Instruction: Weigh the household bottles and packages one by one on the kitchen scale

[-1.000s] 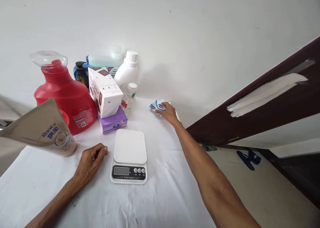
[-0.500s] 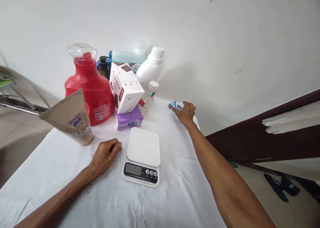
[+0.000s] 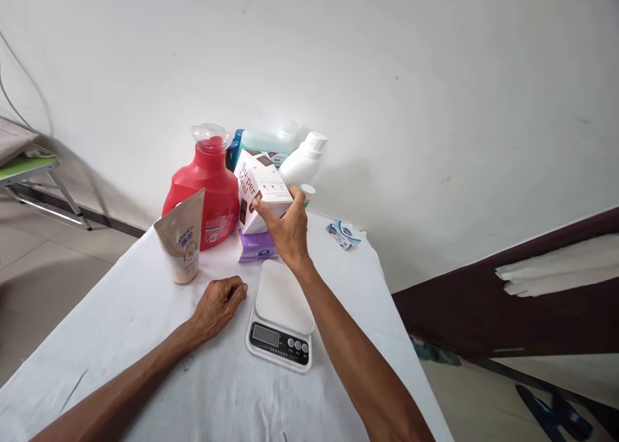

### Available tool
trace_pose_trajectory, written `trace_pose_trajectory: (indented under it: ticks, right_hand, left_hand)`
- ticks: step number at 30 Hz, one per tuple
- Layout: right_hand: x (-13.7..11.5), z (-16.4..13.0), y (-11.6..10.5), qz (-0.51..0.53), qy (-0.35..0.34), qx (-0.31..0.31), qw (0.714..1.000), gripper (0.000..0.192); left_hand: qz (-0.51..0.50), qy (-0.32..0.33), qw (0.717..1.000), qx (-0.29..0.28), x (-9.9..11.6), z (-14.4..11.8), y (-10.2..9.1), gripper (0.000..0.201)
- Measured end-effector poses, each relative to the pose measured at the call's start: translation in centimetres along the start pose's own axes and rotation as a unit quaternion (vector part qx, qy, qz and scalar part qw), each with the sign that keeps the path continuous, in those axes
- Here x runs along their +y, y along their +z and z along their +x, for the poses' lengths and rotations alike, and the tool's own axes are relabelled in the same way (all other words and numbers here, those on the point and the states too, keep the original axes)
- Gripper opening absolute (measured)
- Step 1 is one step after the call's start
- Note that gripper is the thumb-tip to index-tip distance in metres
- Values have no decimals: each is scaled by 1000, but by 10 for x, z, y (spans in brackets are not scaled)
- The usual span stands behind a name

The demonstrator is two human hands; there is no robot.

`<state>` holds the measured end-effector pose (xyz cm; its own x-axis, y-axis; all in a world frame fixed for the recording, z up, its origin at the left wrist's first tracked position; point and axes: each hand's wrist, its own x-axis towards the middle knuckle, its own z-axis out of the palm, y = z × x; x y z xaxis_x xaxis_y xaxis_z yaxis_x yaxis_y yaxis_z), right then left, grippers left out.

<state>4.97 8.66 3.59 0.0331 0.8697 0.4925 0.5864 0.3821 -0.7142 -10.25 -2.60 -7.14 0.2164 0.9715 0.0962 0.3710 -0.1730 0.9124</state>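
Observation:
My right hand [image 3: 287,231] grips the lower right corner of a white box with brown lettering [image 3: 258,185], which rests on a purple tissue pack [image 3: 255,250]. My left hand [image 3: 218,302] lies curled in a loose fist on the white tablecloth [image 3: 145,287], just left of a white digital kitchen scale [image 3: 282,314]. The scale's platform is bare. A small blue and white packet [image 3: 343,234] lies by the table's far right edge, apart from both hands.
Behind the box stand a red detergent jug [image 3: 206,187], a white bottle [image 3: 302,160], a pale green bottle [image 3: 264,140] and a small clear bottle. A beige pouch [image 3: 184,245] stands at the left. A dark door [image 3: 522,300] is at the right.
My right hand let go of the blue and white packet at the far right edge and moved left onto the white box. The left hand stayed put. The view shifted.

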Motion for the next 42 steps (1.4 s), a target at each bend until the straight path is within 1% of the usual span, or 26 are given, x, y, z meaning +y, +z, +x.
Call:
trace_pose_trajectory:
  ticks: [2, 3, 6, 9, 14, 18, 21, 25, 27, 29, 32, 34, 38, 42]
  right_hand:
    - [-4, 8, 14, -3, 35, 50, 998, 83]
    - [-6, 12, 19, -6, 52, 74, 996, 82]
    - [-14, 20, 26, -41, 82, 93, 991, 70]
    - [-23, 22, 23, -51, 99, 94, 989, 59]
    - [-29, 17, 7, -56, 88, 125, 987, 59]
    - [-31, 4, -11, -12, 72, 143, 987, 57]
    - [-34, -11, -29, 31, 51, 156, 986, 60]
    - [-38, -35, -62, 59, 9, 181, 982, 57]
    - [-37, -49, -81, 78, 4, 176, 981, 55]
    - [-31, -64, -99, 101, 15, 161, 982, 53]
    - [-13, -85, -122, 137, 56, 138, 979, 54]
    - [1, -97, -133, 159, 86, 111, 977, 58]
    - [24, -113, -143, 175, 109, 52, 977, 61]
    - [31, -119, -141, 187, 114, 31, 975, 62]
  left_hand:
    - [-1, 5, 1000, 2, -2, 0, 0, 38]
    - [-1, 7, 1000, 0, -2, 0, 0, 37]
    - [2, 7, 1000, -4, -4, 0, 0, 37]
    - [7, 3, 1000, -5, -5, 0, 0, 37]
    - [7, 16, 1000, -3, -8, 0, 1, 35]
    - [14, 21, 1000, 0, -10, 0, 1, 34]
    - [11, 23, 1000, 1, -7, -1, -1, 35]
    - [6, 22, 1000, 2, -4, -1, -3, 36]
    - [7, 21, 1000, 2, -4, -1, -3, 35]
    - [9, 19, 1000, 0, -5, 0, -3, 35]
    - [15, 16, 1000, -5, -6, 0, -3, 35]
    - [13, 13, 1000, -7, -6, 0, -4, 35]
    - [17, 12, 1000, 0, -3, 0, -5, 35]
    - [23, 6, 1000, 1, 0, 0, -5, 37]
